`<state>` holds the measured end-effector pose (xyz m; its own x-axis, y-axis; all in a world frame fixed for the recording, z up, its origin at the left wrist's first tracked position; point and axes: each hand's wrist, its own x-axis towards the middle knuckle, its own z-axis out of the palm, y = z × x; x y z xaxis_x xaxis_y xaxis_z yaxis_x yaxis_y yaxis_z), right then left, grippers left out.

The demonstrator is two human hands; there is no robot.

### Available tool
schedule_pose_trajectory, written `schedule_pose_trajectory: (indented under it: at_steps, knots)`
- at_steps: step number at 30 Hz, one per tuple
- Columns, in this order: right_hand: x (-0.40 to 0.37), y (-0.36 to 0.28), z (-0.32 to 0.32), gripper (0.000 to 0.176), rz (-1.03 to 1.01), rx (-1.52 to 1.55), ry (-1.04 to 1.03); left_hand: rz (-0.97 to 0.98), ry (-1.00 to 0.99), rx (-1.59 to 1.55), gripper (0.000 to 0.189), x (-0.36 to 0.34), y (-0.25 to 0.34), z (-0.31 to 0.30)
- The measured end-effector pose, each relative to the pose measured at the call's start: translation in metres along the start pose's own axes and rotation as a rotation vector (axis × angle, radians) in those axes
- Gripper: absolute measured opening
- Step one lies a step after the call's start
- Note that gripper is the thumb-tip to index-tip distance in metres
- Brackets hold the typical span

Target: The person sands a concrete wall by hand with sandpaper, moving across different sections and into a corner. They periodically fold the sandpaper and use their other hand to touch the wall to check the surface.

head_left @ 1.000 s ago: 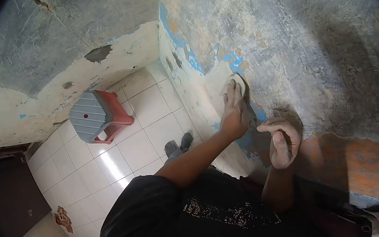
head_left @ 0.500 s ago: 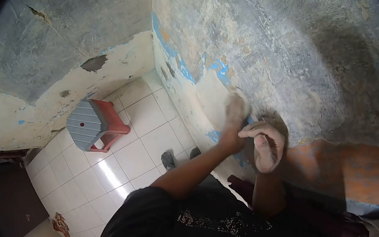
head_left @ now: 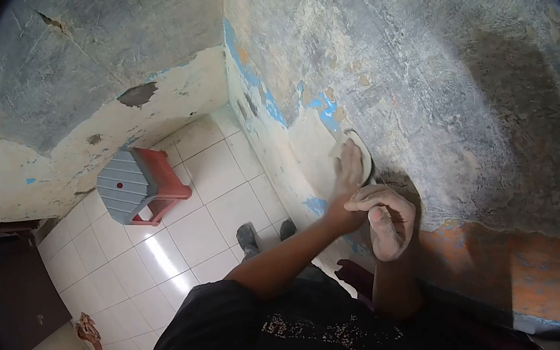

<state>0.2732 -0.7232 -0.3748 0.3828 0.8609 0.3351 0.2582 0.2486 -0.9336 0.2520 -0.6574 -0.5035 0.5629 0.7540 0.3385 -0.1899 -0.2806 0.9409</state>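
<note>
Two walls meet in a corner at the upper centre of the frame. The upper-left wall shows grey plaster bordering pale, chipped paint; the upper-right wall is mottled grey, with blue flakes near the corner and an orange band at lower right. My left hand, right of centre, lies with fingers extended over a pale, rounded pad set against the upper-right wall; whether the thumb grips its edge I cannot tell. My right hand, lower and farther right, is half curled, thumb standing apart from the fingers; it overlaps my left wrist in view, though I cannot judge contact. Left of centre, a grey-topped red stool stands upright on white floor tiles. A crumpled brown cloth lies at lower left.
</note>
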Motion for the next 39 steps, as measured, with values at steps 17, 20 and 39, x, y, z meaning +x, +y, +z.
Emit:
schedule_pose_trajectory:
  at_steps: [17, 20, 39]
  knots:
    - [-0.002, 0.006, 0.0, 0.027, -0.016, -0.026, -0.025, -0.011, -0.078, 0.02, 0.088, 0.007, -0.023, -0.011]
    - [0.0, 0.01, -0.002, 0.026, -0.018, -0.032, -0.036, 0.069, -0.103, -0.005, 0.084, 0.002, 0.0, -0.01]
    - [0.023, -0.011, 0.013, 0.025, -0.033, -0.026, -0.039, -0.284, 0.059, -0.405, 0.054, 0.067, -0.012, -0.074]
